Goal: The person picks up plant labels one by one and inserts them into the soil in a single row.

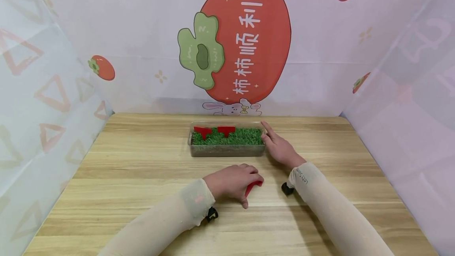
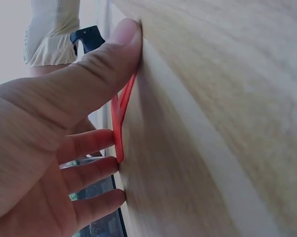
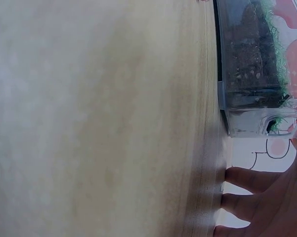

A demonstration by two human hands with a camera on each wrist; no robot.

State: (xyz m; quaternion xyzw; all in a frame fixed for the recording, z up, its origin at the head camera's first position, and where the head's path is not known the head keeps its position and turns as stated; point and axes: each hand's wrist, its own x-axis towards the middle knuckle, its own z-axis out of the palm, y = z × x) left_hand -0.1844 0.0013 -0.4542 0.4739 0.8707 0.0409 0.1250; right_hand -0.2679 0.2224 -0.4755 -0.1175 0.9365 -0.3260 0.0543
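A clear plastic box [image 1: 227, 151] holding green artificial grass [image 1: 245, 135] stands at the back middle of the table. Two red T-shaped plant labels, one on the left [image 1: 203, 132] and one further right [image 1: 226, 130], stick up from the grass. In front of the box, my left hand [image 1: 232, 181] holds another red label [image 2: 119, 118] low at the tabletop, its thumb at one end and fingertips at the other; the hand partly hides it. My right hand [image 1: 282, 150] is at the box's right end, fingers fairly straight, with several fingertips [image 3: 232, 201] on the table.
The wooden table [image 1: 142, 161] reaches to a fabric backdrop [image 1: 149, 31] printed with persimmons. Fabric walls stand at both sides. A black strap piece [image 1: 287, 189] hangs under the right wrist, and another [image 1: 212, 214] under the left.
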